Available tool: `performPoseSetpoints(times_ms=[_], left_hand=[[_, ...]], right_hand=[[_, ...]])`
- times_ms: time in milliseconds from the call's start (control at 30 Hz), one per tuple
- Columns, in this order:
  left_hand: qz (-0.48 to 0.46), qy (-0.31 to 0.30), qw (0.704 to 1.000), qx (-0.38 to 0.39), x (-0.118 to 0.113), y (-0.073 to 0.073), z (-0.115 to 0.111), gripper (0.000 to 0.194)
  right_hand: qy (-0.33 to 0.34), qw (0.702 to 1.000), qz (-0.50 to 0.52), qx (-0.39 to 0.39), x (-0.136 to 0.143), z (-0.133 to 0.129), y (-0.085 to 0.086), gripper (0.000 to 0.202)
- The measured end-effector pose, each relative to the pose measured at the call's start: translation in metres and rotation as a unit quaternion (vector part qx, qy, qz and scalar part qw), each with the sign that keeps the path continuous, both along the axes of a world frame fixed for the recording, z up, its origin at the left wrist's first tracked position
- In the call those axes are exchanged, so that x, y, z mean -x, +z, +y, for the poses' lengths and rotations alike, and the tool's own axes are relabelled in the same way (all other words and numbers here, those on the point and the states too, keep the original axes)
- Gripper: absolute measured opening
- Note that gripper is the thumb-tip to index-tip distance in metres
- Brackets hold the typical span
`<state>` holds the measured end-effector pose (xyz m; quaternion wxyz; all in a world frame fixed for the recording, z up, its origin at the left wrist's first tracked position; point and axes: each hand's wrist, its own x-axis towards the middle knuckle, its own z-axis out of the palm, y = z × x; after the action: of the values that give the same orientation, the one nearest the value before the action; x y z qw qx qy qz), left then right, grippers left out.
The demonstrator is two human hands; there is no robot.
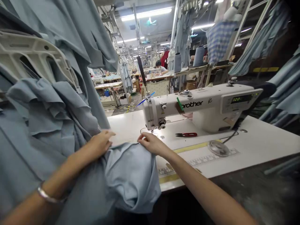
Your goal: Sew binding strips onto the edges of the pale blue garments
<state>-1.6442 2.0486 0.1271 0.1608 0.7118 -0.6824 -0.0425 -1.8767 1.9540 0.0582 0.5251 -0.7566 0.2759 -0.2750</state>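
Left hand lies flat on blue cloth; right hand pinches its edge, on a white counter before a sewing machine, in a garment workshop.

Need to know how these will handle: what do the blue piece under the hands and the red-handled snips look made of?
The blue fabric looks like a light woven cloth, matte; it drapes in soft folds over the table edge, with the left hand and right hand on it. The snips seem to have dark metal blades and glossy red handles, probably plastic.
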Motion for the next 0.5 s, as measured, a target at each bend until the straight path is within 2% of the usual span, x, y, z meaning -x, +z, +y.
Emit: performPoseSetpoints(times_ms=[67,167,267,367,400,433,500], left_hand=[[0.011,-0.002,1.000,0.001,0.020,-0.021,0.009,0.042],[0.039,-0.028,0.999,-0.017,0.038,-0.033,0.037,0.044],[0.056,-0.077,0.995,-0.038,0.029,-0.038,0.062,0.034],[0.068,-0.118,0.989,-0.055,0.009,-0.047,0.075,0.025],[0.074,-0.122,0.988,-0.053,0.004,-0.047,0.075,0.023],[0.082,-0.122,0.988,-0.047,0.001,-0.044,0.074,0.022],[0.101,-0.118,0.988,-0.029,0.001,-0.024,0.068,0.022]], right_hand=[[-0.024,0.998,0.038,0.038,0.003,-0.003,-0.020,0.003],[-0.021,0.993,0.077,0.084,0.014,-0.006,-0.029,0.013],[-0.046,0.983,0.103,0.143,0.019,0.013,-0.022,0.025],[-0.040,0.970,0.115,0.210,0.012,0.061,-0.015,0.014],[-0.018,0.967,0.115,0.226,0.008,0.078,-0.013,0.006],[0.011,0.963,0.116,0.244,0.003,0.092,-0.010,0.010],[0.037,0.955,0.114,0.272,-0.005,0.109,0.001,0.011]])
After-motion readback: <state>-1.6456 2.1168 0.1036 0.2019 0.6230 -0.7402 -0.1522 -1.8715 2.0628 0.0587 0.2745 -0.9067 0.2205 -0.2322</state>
